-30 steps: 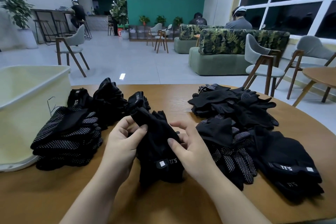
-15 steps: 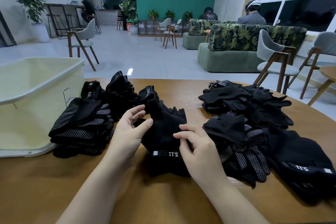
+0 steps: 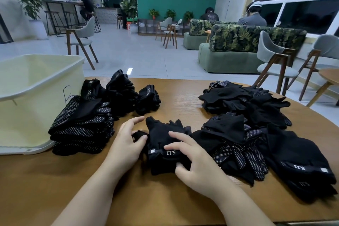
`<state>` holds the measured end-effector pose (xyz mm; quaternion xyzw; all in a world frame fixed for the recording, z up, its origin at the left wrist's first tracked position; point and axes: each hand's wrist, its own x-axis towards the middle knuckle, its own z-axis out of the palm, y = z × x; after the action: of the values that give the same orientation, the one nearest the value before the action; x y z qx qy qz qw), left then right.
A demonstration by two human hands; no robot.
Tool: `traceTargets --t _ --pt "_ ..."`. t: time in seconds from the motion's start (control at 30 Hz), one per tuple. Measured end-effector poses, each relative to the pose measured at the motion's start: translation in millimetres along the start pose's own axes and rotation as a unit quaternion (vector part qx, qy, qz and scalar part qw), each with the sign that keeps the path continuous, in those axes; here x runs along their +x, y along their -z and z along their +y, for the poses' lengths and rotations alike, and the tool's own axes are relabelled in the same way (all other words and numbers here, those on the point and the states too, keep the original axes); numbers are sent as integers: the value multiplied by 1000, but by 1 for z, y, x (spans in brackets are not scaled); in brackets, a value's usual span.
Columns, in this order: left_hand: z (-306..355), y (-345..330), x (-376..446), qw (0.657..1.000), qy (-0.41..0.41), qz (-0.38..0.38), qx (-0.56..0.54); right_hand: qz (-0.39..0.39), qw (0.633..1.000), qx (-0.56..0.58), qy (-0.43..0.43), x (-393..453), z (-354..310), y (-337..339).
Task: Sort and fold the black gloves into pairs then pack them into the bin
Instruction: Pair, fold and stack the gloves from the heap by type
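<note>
Both our hands on glove pair (image 3: 165, 145), frame center: left hand (image 3: 126, 143) pinches its edge, right hand (image 3: 194, 159) grips the cuff.

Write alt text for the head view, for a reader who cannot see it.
Two bare hands work a black glove on a round wooden table: the left hand pinches its edge, the right hand grips its cuff. A stack of dotted gloves lies beside a pale bin at left; unsorted gloves lie at right.
</note>
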<state>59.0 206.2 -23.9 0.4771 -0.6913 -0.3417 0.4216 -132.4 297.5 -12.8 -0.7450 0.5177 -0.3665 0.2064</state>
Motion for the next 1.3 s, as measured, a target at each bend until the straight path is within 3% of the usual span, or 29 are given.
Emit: traceTargets --t 0.17,0.33,0.5,0.57,0.77,0.93,1.1,1.2,1.3 --pt "12 -4 -5 994 -93 45 -23 89 996 7 13 4 6 -2" --pt "8 -7 -4 993 -75 -11 -86 164 985 -4 57 2 6 -3" --pt "6 -10 -5 1000 -25 11 16 68 998 -14 4 -6 7 -5" --pt "6 -9 -5 999 -19 7 29 64 998 -7 0 -7 5 -5" --pt "8 -6 -9 996 -62 -57 42 58 995 -76 -21 -7 1 -2" --pt "4 -3 -19 973 -137 -90 163 6 981 -189 -45 -8 3 -2" --pt "8 7 -35 959 -201 -123 158 -33 983 -179 -18 -12 1 0" --pt "8 10 -43 962 -173 -160 136 -41 985 -165 -14 -12 -2 2" --pt "6 12 -45 963 -160 -151 153 -37 989 -139 -33 -12 -3 3"
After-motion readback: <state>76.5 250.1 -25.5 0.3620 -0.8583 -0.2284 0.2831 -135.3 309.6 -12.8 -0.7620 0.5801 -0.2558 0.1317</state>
